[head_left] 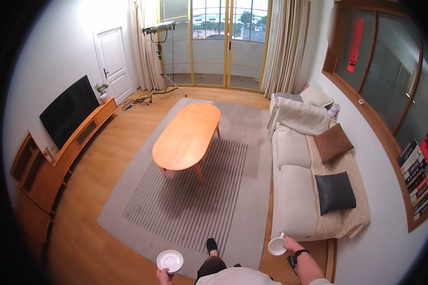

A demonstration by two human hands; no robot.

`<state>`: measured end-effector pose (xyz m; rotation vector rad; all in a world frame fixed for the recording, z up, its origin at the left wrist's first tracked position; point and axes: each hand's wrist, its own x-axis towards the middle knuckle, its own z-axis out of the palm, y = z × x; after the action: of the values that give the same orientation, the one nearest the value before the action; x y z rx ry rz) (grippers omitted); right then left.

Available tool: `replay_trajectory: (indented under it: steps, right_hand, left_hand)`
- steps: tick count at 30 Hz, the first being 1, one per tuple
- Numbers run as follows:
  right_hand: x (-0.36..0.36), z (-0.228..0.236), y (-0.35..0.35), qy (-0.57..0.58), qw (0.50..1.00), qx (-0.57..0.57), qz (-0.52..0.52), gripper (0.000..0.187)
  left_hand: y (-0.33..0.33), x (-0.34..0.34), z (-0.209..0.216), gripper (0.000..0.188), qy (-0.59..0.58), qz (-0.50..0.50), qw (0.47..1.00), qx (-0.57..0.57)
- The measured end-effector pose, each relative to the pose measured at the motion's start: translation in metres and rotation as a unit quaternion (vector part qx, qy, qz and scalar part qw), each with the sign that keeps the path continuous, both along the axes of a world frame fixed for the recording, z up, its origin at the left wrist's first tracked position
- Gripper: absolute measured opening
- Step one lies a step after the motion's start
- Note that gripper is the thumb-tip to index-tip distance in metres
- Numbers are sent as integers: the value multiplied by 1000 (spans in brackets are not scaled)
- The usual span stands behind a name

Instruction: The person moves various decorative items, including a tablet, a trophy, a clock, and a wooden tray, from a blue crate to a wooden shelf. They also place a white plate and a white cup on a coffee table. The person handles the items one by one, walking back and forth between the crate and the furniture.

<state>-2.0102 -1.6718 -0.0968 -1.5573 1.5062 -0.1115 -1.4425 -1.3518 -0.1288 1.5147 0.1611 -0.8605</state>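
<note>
- Holding a white saucer (170, 261), the left hand (163, 274) has its thumb over the rim, clamped on the edge; in the head view it is on the near side of the coffee table (188, 135), a little left.
- The right hand (292, 243) is closed on a white cup (277, 246), nearer than the coffee table and to its right; the exact finger placement is too small to tell.
- To handle these well, I would keep the saucer level, the cup's mouth upward, and both pieces apart so they do not knock.
- The cup appears close to the sofa (295, 194), right of the coffee table, so clearance there deserves care.
- Beneath the coffee table lies a grey, partly striped rug (252, 213); its edge could catch a foot.
- Left of the coffee table, a television (71, 111) stands on a low cabinet (70, 154).
- Beyond the coffee table are a tripod (160, 52), loose cables (140, 100) and glass doors (228, 57).
</note>
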Motion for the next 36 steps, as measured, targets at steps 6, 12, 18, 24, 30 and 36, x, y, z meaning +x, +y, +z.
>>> replay_trajectory:
  steps: [6, 12, 18, 24, 30, 36]
  right_hand:
    - [-32, -62, 14, 44, 991, 119, -37, 51]
    - [-56, -52, 33, 110, 948, 238, -178, 55]
    - [-25, -31, -40, 73, 922, 261, -278, 55]
    - [-33, -50, -162, 69, 928, 276, -241, 54]
    - [-39, -58, -355, 0, 943, 256, -212, 51]
    - [44, 33, -596, 149, 978, 145, -11, 48]
  left_hand:
    - [-159, 39, 23, 48, 21, 1, 999, -45]
    - [-349, 80, 96, 43, -60, -153, 985, -42]
    - [-508, 81, 110, 45, -26, -212, 970, -114]
    - [-600, 77, 67, 49, -24, -165, 984, -64]
    - [-632, 100, 65, 42, -21, -63, 998, 19]
    - [-665, 121, 45, 44, 46, 69, 997, 2]
